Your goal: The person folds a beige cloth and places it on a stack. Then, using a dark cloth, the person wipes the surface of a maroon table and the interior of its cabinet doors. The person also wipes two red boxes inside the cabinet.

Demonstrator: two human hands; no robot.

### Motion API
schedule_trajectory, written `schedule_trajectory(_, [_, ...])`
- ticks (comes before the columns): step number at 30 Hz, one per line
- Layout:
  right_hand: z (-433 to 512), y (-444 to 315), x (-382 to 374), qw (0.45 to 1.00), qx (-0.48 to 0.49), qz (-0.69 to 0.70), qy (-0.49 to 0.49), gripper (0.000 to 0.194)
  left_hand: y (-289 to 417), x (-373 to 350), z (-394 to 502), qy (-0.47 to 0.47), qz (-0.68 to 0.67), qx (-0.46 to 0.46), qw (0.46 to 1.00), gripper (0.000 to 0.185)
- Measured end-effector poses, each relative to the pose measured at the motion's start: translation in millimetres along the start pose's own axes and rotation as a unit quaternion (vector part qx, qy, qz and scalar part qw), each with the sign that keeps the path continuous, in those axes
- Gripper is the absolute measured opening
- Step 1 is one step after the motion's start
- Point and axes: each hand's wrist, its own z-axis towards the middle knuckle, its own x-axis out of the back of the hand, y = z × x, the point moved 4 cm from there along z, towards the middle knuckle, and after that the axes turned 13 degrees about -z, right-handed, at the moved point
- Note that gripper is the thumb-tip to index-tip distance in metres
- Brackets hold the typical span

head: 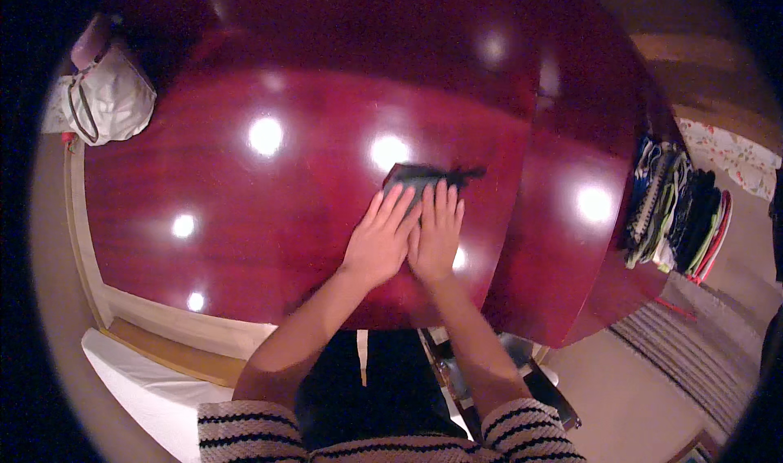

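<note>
A small dark fabric piece (416,173), perhaps a pouch, lies on a glossy dark-red wooden surface (318,206). From its right end a thin dark tail, possibly a cord, sticks out. My left hand (379,233) rests flat over its left part with fingers extended. Beside it my right hand (437,230) lies palm down on the right part, its fingers straight and slightly apart. The two hands touch near the thumbs. Both cover the near part of the fabric, so its full shape is hidden. Neither hand grips it.
A white bag with a dark handle (110,96) stands at the far left edge. Several garments (664,206) hang or lie stacked at the right. A striped rug (679,365) lies on the floor there. A seam divides the red surface, which carries bright lamp reflections.
</note>
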Motion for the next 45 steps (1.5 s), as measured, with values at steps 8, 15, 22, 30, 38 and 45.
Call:
schedule_trajectory(8, [3.5,-15.7,5.0,0.993,0.109,0.026,-0.021,0.061,4.8,6.4,-26.2,0.014,-0.008,0.097,0.995,0.051])
schedule_trajectory(15, [157.3,-13.5,12.5,0.98,0.192,0.018,0.055,0.056,-55.3,50.4,81.8,0.154,0.029,0.101,0.983,0.048])
schedule_trajectory(22, [194.9,-10.2,11.3,0.981,0.174,-0.043,0.077,0.059,-76.6,72.9,126.7,0.192,0.083,0.078,0.975,0.044])
schedule_trajectory(30, [120.7,-20.4,18.9,0.979,0.193,-0.057,-0.022,0.061,-49.9,54.1,53.2,0.116,0.022,0.112,0.987,0.05])
schedule_trajectory(38, [204.8,-64.0,7.8,0.978,0.152,-0.026,0.137,0.053,-118.3,114.3,110.4,0.175,0.077,0.03,0.981,0.047])
schedule_trajectory(45, [177.6,-114.5,11.1,0.983,0.169,-0.036,0.066,0.058,-130.0,138.3,47.3,0.123,0.039,0.055,0.99,0.052])
